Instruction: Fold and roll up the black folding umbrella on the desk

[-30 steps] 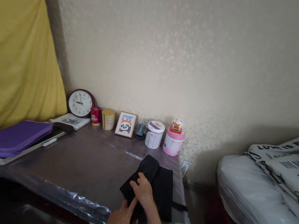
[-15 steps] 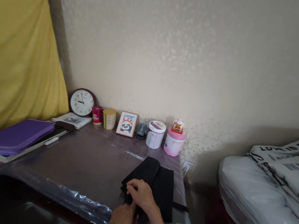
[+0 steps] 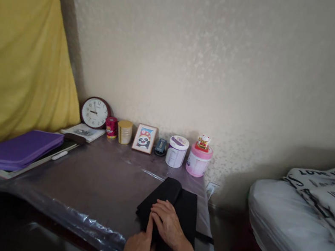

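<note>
A black folded cloth item (image 3: 187, 209), perhaps a fabric bag, lies at the right front of the table with its left part folded over in a thick roll. My right hand (image 3: 167, 225) rests flat on this fold, fingers stretched out to the left. Just below it, my left hand (image 3: 138, 246) presses at the front of the cloth with its index finger pointing forward. That fingertip meets the right fingertips; the other left fingers are mostly hidden. A black strap (image 3: 204, 237) sticks out from the cloth's right side.
Clear plastic covers the brown table (image 3: 95, 182). Along the wall stand a clock (image 3: 95, 112), a picture frame (image 3: 145, 139), a white tub (image 3: 177, 152) and a pink tub (image 3: 198, 161) with a cat figurine. A purple folder (image 3: 17, 148) lies left; a wrapped white bundle (image 3: 292, 225) is at right.
My right hand has gone from bent fingers at the cloth's front-left edge to lying flatter, slightly right on the fold. My left index finger now reaches forward. The view has shifted slightly.
</note>
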Motion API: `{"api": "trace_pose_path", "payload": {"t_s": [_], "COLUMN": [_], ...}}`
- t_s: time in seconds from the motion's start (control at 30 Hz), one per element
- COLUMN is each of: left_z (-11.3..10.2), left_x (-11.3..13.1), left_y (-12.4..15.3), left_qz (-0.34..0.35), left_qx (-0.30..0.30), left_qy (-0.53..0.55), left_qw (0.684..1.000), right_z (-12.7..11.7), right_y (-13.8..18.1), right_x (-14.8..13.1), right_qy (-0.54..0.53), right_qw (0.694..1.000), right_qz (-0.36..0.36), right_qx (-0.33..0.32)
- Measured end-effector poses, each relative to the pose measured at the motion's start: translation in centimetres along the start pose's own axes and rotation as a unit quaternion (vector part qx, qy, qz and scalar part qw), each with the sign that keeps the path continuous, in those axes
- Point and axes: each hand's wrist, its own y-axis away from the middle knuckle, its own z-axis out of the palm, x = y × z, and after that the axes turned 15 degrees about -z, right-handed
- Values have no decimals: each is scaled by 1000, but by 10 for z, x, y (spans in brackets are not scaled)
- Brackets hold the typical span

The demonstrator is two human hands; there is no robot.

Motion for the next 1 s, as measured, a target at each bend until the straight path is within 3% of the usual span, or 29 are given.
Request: {"api": "trace_pose_path", "payload": {"t_s": [0.5, 0.63, 0.7, 0.8, 1.0], "left_z": [1, -1, -1, -1, 1], "left_x": [6, 8, 8, 9, 5], "left_y": [-3, -2, -1, 0, 1], "left_qz": [-58, -67, -69, -65, -44], "left_qx": [-20, -21, -24, -26, -19], "left_qy": [-8, -4, -7, -11, -10], "left_qw": [998, 998, 997, 998, 999], "right_z": [3, 2, 4, 10, 24], "right_y": [-48, -56, -58, -56, -44], "right_x": [87, 95, 91, 71, 6], "right_qy": [152, 201, 229, 224, 130], "right_qw": [984, 973, 967, 972, 979], "right_qz": [34, 93, 109, 73, 46], "right_qx": [-92, -65, -34, -23, -147]}}
